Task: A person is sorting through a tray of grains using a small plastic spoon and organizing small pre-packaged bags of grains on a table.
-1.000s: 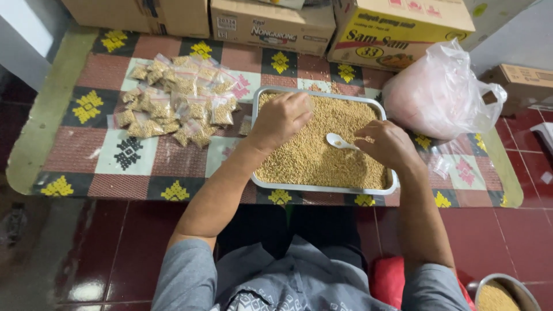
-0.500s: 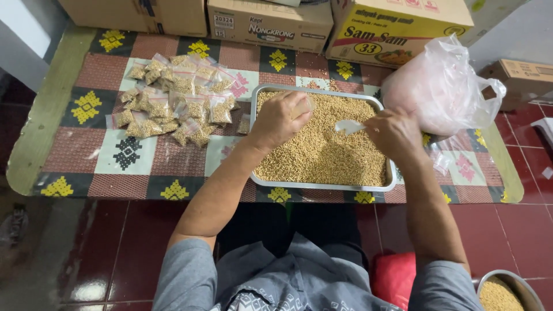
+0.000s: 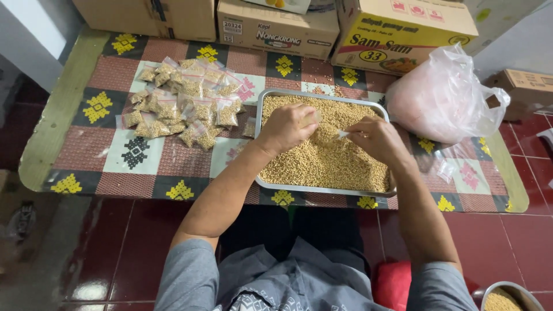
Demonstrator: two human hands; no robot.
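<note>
Head view, single moment. Far to the left of the left hand [image 3: 286, 128]: a heap of small clear filled sachets [image 3: 183, 99] of tan grain, lying on the patterned mat [image 3: 86, 152] that covers the low tabletop. One loose sachet sits just beside the tray's left wall, near the left wrist.

The left hand is curled over the metal tray [image 3: 259, 124], fingers pinched on a small clear plastic bag [image 3: 311, 118] held above the grain. The tray is filled with tan soybeans [image 3: 328, 164], heaped under and in front of both hands.

The right hand [image 3: 377, 138] is closed around a white spoon [image 3: 342, 134], its tip pointed at the left hand's bag; the two hands are near, almost touching, over the tray's upper middle. Spoon bowl is partly hidden, so its load cannot be told.

Right of the right hand: a large knotted translucent plastic bag [image 3: 440, 98], pinkish, standing on the mat just beside the tray's far corner. Beyond both hands, cardboard boxes [image 3: 276, 26] line the mat's far edge.
</note>
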